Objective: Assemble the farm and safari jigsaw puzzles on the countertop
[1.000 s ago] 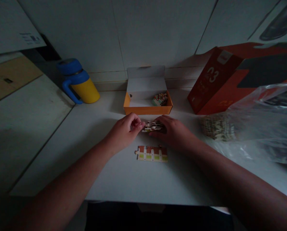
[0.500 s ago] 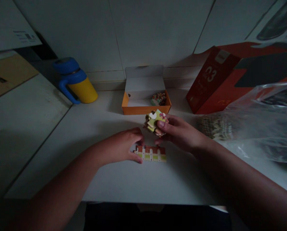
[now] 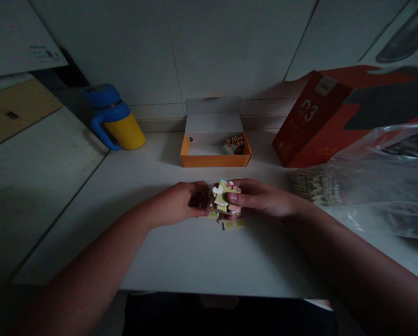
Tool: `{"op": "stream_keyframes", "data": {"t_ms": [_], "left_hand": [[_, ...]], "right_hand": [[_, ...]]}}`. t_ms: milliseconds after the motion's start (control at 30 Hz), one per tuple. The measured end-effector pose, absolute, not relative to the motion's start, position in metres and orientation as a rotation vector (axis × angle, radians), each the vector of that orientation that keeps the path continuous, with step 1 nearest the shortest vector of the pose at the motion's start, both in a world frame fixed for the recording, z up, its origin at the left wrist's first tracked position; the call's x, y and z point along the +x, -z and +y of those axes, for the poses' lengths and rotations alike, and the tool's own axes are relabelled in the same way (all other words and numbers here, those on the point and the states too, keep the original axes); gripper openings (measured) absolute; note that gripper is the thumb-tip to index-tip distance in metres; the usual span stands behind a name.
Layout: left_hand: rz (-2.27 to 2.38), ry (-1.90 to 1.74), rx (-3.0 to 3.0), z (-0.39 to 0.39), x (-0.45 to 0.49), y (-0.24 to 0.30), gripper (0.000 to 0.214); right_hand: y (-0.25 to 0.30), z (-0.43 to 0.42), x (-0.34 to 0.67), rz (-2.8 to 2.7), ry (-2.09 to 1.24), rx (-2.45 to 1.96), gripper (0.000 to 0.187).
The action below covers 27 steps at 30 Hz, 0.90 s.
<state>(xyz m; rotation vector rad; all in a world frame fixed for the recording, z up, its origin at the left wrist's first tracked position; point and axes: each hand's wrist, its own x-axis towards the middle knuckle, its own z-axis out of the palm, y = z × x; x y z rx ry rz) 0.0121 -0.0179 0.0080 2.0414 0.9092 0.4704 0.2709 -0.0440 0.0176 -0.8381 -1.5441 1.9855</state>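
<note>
My right hand (image 3: 261, 198) pinches a small stack of colourful puzzle pieces (image 3: 223, 196) above the white table (image 3: 195, 256), thumb on the top piece. My left hand (image 3: 181, 203) is curled at the stack's left side, fingertips against it. A joined strip of puzzle pieces (image 3: 232, 224) lies on the table right below both hands, mostly hidden by them. An open orange box (image 3: 214, 160) with a few pieces inside stands behind the hands.
A yellow mug with a blue lid (image 3: 116, 121) stands at the back left. A red carton (image 3: 314, 116) leans at the back right. A clear plastic bag (image 3: 380, 182) with more pieces lies on the right. The table's front edge is close to me.
The right hand lifted the stack off the table and turned it face up, then lowered it over the joined strip. The left hand went down to the strip, then came back to the stack.
</note>
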Motion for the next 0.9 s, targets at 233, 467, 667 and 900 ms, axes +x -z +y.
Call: {"op": "stream_keyframes", "data": {"t_ms": [233,467,667,900], "left_hand": [[0.975,-0.742,1.817,-0.004,0.017,0.002,0.036],[0.918,-0.831,1.886,-0.006,0.021,0.005,0.043],[0.902,-0.818,1.893,-0.009,0.026,0.012,0.044],[1.176,-0.835,2.219,-0.026,0.035,-0.001,0.014]], "right_hand": [[-0.008,-0.036,0.271,-1.821,-1.190,-1.135,0.049],[-0.002,-0.033,0.270,-1.841,-0.937,-1.217,0.077],[0.000,-0.031,0.270,-2.038,-0.693,-1.220,0.049],[-0.007,-0.025,0.281,-1.692,-0.603,-1.474,0.055]]}}
